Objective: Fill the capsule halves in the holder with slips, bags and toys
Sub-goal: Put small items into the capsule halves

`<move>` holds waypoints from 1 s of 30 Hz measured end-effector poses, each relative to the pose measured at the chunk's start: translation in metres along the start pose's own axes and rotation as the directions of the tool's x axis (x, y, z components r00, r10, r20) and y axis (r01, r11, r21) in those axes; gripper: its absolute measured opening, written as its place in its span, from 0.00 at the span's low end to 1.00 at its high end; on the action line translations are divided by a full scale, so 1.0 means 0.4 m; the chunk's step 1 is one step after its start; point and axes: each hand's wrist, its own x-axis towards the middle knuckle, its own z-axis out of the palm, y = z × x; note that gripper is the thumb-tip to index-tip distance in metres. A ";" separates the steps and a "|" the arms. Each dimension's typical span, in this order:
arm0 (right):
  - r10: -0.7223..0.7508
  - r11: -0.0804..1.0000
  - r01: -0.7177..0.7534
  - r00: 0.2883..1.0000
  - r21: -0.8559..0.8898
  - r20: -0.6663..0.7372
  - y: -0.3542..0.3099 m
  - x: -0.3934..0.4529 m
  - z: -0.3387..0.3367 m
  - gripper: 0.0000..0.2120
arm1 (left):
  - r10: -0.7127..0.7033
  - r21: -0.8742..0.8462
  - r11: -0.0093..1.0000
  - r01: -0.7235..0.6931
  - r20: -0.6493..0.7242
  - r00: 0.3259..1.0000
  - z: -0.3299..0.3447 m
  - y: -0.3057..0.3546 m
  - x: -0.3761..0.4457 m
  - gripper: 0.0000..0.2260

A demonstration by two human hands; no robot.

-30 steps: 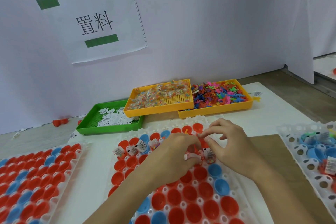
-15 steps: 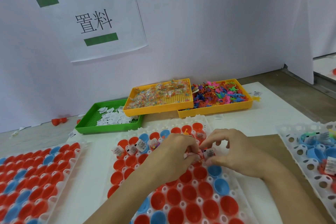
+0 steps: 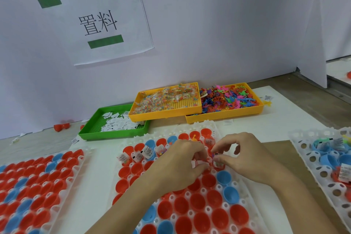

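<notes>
Both forearms enter from the bottom edge and converge over the upper rows of the middle holder (image 3: 252, 213), a white perforated rack of red and blue capsule halves. The left hand (image 3: 178, 165) lies knuckles up, fingers curled inward; its grip is nearly closed and pinches white slips (image 3: 197, 163) between thumb and fingertips. The right hand (image 3: 245, 156) is arched, with index and thumb drawn together on a small bag (image 3: 218, 159) with a printed label, while the other fingers stand raised and loosely spread. The bag sits at or just inside a red half directly under the right fingertips; whether it has left the grip cannot be told. The two grips are just beside each other, almost touching, above the same spot in the holder. To the left of the hands, several halves in the top rows already carry labelled bags (image 3: 147, 151); a small yellow toy (image 3: 194, 137) stands in a half just behind the left hand. At the back of the tabletop (image 3: 296, 118) are a green tray (image 3: 114, 135) of slips, a yellow tray (image 3: 167, 115) of clear bags and a second yellow tray (image 3: 226, 118) of coloured toys. A further holder (image 3: 81, 159) lies at left and another (image 3: 303, 144) at right.
</notes>
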 end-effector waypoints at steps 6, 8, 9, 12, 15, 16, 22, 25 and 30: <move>0.010 1.000 -0.010 1.000 0.026 0.010 -0.008 -0.002 -0.001 0.08 | -0.004 0.002 1.000 0.004 0.020 1.000 -0.011 0.012 -0.004 0.07; 0.002 0.999 -0.002 1.000 0.040 0.004 -0.012 -0.004 -0.001 0.09 | 0.006 0.009 1.000 -0.006 0.020 1.000 -0.013 0.016 -0.004 0.07; -0.003 0.999 0.003 1.000 0.048 0.000 -0.014 -0.005 -0.001 0.09 | 0.008 0.011 1.000 -0.009 0.019 1.000 -0.014 0.017 -0.005 0.07; -0.006 0.998 0.007 1.000 0.056 -0.014 -0.019 -0.006 -0.003 0.08 | 0.002 0.037 0.999 -0.003 0.020 1.000 -0.015 0.015 -0.011 0.08; 0.001 0.998 0.000 1.000 0.056 -0.016 -0.023 -0.006 -0.004 0.07 | 0.009 0.042 0.999 -0.009 -0.001 1.000 -0.014 0.015 -0.017 0.07; 0.002 0.998 -0.001 1.000 0.058 -0.014 -0.025 -0.006 -0.005 0.07 | 0.021 0.046 0.999 -0.021 -0.014 1.000 -0.013 0.017 -0.018 0.07; 0.004 0.998 -0.002 1.000 0.057 -0.026 -0.028 -0.007 -0.003 0.06 | 0.055 0.120 0.992 -0.050 -0.040 0.998 -0.001 0.025 -0.014 0.04; 0.001 0.998 0.001 1.000 0.064 -0.031 -0.029 -0.007 -0.002 0.05 | 0.024 0.078 0.997 -0.019 -0.061 0.998 0.000 0.016 -0.015 0.04; 0.001 0.998 0.001 0.999 0.065 -0.033 -0.029 -0.007 -0.002 0.05 | 0.021 0.103 0.995 -0.015 -0.057 0.998 0.001 0.015 -0.016 0.05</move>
